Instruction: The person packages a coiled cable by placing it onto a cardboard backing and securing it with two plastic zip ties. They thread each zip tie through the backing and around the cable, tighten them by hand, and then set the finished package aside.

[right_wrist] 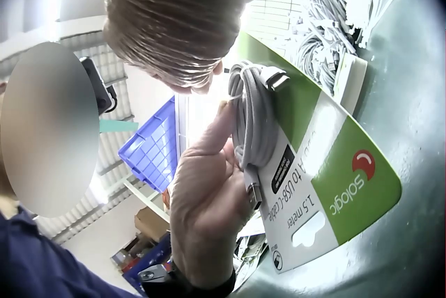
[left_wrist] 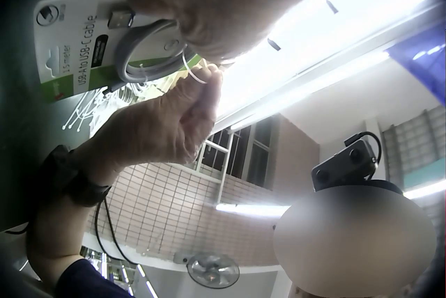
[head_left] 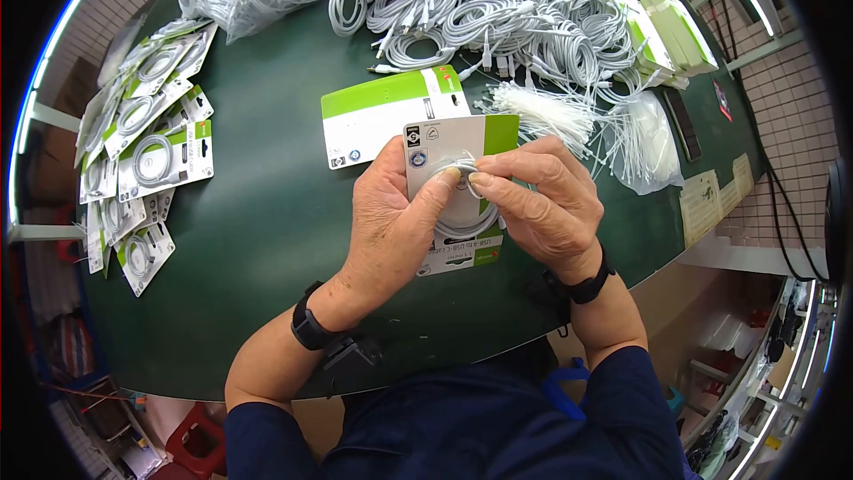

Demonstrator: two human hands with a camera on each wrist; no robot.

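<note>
Green card (right_wrist: 313,159), brand (right_wrist: 348,195) legible right-wrist only

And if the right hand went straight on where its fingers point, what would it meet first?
Most likely the left hand, at its thumb tip: that lies just ahead of the right hand's fingertips, over the coiled cable. Exact depth is unclear.

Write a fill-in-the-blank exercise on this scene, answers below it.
The left hand grips a white-and-green printed cardboard card branded ____.
The card's print calls the coiled light-grey cable USB-A to ____.
The right hand pinches a thin plastic tie coloured ____.
The smooth, dark tabletop is coloured ____.

Missing words: sologic; USB-C; white; green.
</note>
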